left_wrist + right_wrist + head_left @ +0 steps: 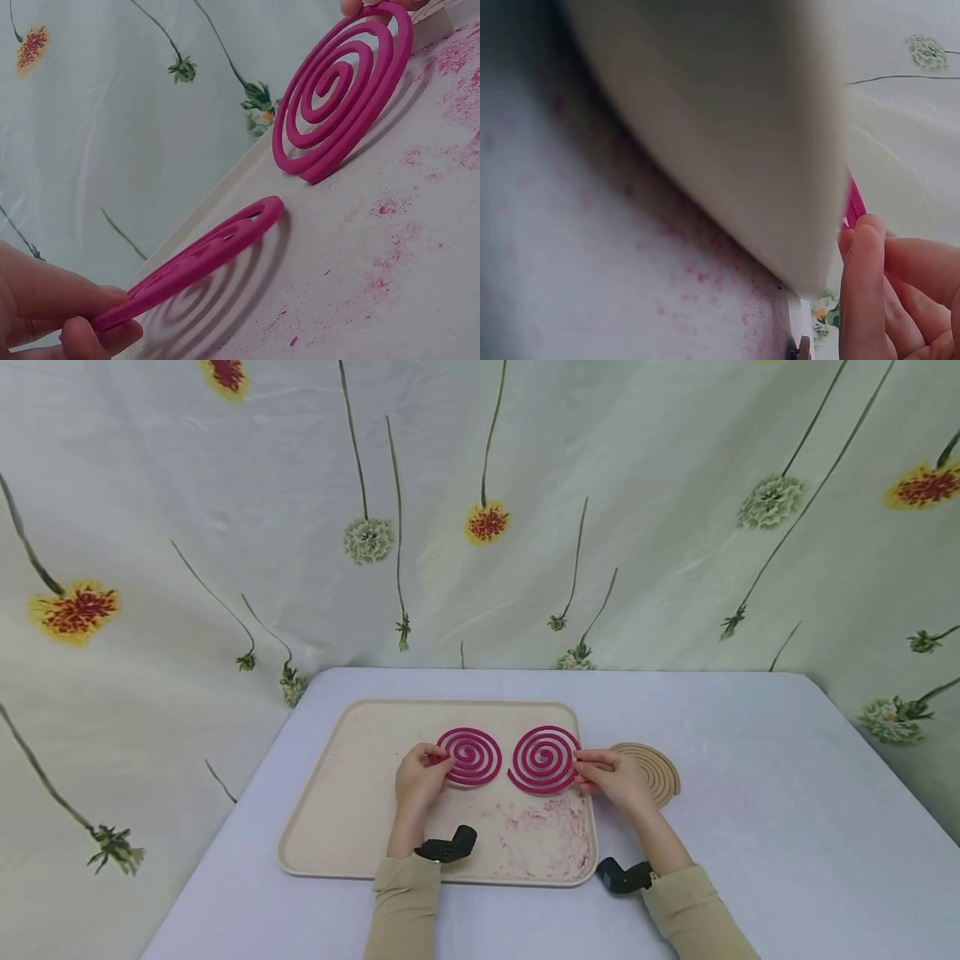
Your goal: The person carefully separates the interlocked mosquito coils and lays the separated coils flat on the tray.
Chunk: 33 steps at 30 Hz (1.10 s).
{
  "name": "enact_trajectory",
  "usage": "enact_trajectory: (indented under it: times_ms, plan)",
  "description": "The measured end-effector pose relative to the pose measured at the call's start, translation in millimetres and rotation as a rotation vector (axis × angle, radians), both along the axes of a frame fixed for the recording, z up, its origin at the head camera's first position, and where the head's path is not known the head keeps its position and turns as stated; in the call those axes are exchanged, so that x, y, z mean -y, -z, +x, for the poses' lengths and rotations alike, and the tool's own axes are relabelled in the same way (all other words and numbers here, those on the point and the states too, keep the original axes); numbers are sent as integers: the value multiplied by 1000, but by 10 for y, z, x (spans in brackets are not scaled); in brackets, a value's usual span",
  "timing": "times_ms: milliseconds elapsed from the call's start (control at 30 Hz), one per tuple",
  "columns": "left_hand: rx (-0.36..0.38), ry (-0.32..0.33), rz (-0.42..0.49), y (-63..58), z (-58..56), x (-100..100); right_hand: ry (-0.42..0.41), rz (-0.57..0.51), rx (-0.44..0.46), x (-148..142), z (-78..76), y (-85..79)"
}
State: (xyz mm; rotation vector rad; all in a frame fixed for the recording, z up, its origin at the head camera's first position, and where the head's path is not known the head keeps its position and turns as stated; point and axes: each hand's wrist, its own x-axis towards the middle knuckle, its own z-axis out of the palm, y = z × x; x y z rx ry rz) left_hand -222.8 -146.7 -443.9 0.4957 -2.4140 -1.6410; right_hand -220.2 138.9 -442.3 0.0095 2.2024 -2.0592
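Two magenta spiral coils, which look like mosquito coils, are held above a cream tray (360, 793). My left hand (420, 781) pinches the outer left edge of one magenta coil (491, 760); in the left wrist view this coil (202, 259) is tilted, its shadow on the tray below. The other magenta coil (545, 760) is pinched at its right edge by my right hand (618, 781). The two coils are side by side with a narrow gap between them. Only a sliver of the right coil (855, 201) shows in the right wrist view, by the fingertips.
A tan spiral coil (663, 772) lies on the white-covered table (787, 827), right of the tray, partly behind my right hand. Magenta powder marks (551, 822) spread over the tray's right part. A flowered cloth (465, 593) hangs behind the table.
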Motion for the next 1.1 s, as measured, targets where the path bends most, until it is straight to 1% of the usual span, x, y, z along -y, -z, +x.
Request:
enact_trajectory:
  times_ms: [200, 300, 433, 533, 667, 800, 900, 933, 1000, 1100]
  plan:
    - [-12, 8, 222, -12, -21, 13, -33, -50, 15, -6, 7, -20]
    - [-5, 1, 275, -13, -31, 8, -54, -82, 32, -10, 4, -21]
    - [-15, -17, 300, -1, -41, -1, -73, -124, 48, -8, 2, -34]
    - [-28, -23, 300, 11, -47, -1, -103, -128, 41, -7, 5, -38]
    - [-30, -24, 291, 12, -52, -1, -151, -100, 32, -2, 14, -32]
    - [-32, -18, 285, -6, -44, -6, -185, -72, 47, 13, 26, -37]
    - [-40, -25, 279, -32, -26, -6, -190, -64, 62, 13, 30, -50]
    - [-53, -31, 283, -44, -28, -11, -187, -55, 60, 5, 30, -63]
    - [-87, -40, 300, -81, -32, -27, -167, -1, 41, -19, 36, -103]
    - [-171, -27, 353, -155, -40, -77, -134, 87, -10, -90, 53, -193]
